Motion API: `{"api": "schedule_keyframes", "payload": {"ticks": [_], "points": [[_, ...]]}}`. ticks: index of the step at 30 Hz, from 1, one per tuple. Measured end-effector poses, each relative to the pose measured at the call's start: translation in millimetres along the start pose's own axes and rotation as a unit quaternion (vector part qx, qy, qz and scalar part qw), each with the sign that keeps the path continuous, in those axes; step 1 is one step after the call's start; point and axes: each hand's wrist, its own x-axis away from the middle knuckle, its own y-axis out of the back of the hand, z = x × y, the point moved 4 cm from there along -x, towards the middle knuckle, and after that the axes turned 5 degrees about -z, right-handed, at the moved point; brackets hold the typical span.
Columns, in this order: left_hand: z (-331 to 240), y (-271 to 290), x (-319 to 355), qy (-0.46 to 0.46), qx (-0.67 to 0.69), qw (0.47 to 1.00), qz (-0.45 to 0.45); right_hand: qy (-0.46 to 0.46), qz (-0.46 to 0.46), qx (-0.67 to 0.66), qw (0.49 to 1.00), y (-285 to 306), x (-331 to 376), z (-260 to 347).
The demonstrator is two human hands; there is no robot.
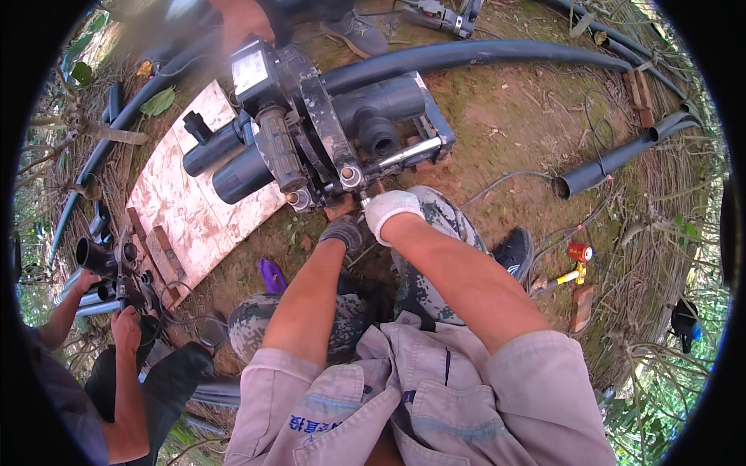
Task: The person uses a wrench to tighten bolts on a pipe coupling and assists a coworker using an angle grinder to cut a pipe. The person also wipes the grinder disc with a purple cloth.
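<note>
In front of my knees stands a pipe welding machine with a round black clamp frame and bright guide rods. A black pipe fitting with a side branch sits in it on the right, and a pipe end sticks out on the left. My left hand, in a dark glove, is closed low by the machine's near edge. Just right of it my right hand, in a white glove, is closed beside a clamp bolt. What the fingers hold is hidden.
Another person's hand rests at the machine's far side. At left a co-worker handles a smaller pipe tool. A long black pipe curves behind; a pipe piece, a yellow-handled hammer and a board lie around.
</note>
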Motion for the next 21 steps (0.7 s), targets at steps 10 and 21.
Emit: {"api": "schedule_keyframes", "payload": {"ticks": [10, 21], "points": [[-21, 34, 30, -0.035, -0.009, 0.999, -0.018, 0.02, -0.022, 0.016, 0.999, -4, 1, -3], [-3, 2, 2, -0.059, -0.002, 0.998, -0.034, -0.002, -0.029, -0.017, 0.999, -11, -6, -4]]}}
